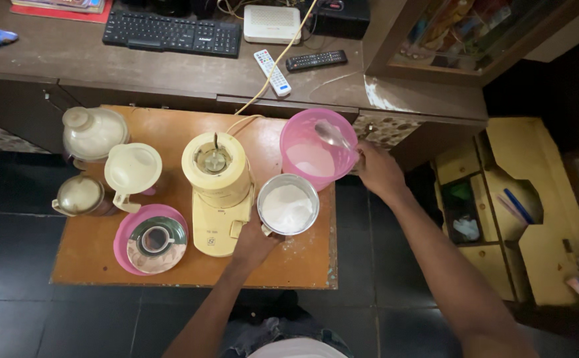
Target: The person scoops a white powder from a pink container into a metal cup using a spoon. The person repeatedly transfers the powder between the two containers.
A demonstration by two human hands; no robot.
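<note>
So the left hand point(253, 244) was gripping the steel jar point(288, 205) of white powder on the table point(97, 258), right beside the yellow grinder base point(218, 192). The right hand point(377, 171) held a spoon point(332, 134) over the pink tub point(317, 149). Looked mid-scooping to me: both had powder in them, the jar nearly full, lid point(157, 240) off

Dim indoor light, sharp centre.
You see glare on the steel lid point(156, 240); far right corners fall dark and stretch.
</note>
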